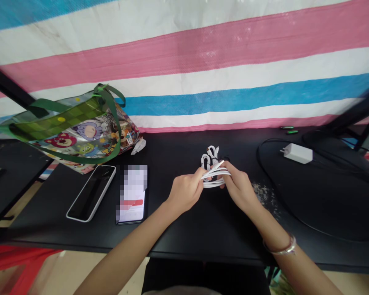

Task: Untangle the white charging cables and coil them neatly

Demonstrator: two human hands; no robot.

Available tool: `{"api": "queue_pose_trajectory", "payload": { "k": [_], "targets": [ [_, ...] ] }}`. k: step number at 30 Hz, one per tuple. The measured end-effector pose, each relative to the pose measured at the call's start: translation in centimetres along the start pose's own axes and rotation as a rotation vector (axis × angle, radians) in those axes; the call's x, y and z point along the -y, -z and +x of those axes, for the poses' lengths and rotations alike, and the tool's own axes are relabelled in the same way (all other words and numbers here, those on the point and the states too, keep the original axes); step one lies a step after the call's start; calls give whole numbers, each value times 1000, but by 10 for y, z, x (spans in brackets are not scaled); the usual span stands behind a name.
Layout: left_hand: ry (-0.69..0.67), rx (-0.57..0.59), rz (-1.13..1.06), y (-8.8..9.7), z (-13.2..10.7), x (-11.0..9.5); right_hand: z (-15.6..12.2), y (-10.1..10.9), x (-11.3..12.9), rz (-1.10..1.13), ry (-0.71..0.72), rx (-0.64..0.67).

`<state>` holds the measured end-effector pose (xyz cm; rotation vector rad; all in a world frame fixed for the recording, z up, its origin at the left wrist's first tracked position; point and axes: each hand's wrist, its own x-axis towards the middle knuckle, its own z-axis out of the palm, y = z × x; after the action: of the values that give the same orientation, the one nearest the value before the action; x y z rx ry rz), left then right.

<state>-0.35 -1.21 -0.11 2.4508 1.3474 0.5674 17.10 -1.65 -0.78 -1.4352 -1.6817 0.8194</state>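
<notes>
A white charging cable (213, 184), looped into a coil, is stretched between my two hands above the black table. My left hand (187, 189) closes on the coil's left side, thumb on top. On the right side, my right hand (238, 182) grips the same coil, and a white connector end sticks up near its thumb. Just beyond the hands lie bundled white cables (213, 153) with dark ties around them, partly hidden by the held coil. My fingertips are mostly hidden behind the loops.
Left on the black table (178, 237) lie a white-edged phone (91, 193) and a phone with a lit screen (132, 194). Behind them stands a green-handled cartoon bag (89, 135). At right are a white charger (298, 153), a long black cable (278, 196) and scattered crumbs (266, 196).
</notes>
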Motion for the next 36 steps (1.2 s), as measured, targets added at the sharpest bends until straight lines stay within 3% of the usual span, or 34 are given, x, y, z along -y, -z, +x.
{"api": "queue_pose_trajectory", "payload": {
  "k": [5,9,17,21,27,36],
  "targets": [
    [49,18,-106,2,0,-1,3,-3,4,174,25,3],
    [124,41,-393,3,2,-3,5,-7,1,357,67,-35],
    [213,110,-919,-7,3,-5,-4,-11,12,629,-26,-66],
    [200,133,-959,-12,2,-8,-1,-10,15,661,-52,-55],
    [124,187,-924,-17,-2,-15,5,-14,12,822,-201,-178],
    [107,233,-867,-19,-3,-19,7,-15,10,1020,-234,-212]
  ]
}}
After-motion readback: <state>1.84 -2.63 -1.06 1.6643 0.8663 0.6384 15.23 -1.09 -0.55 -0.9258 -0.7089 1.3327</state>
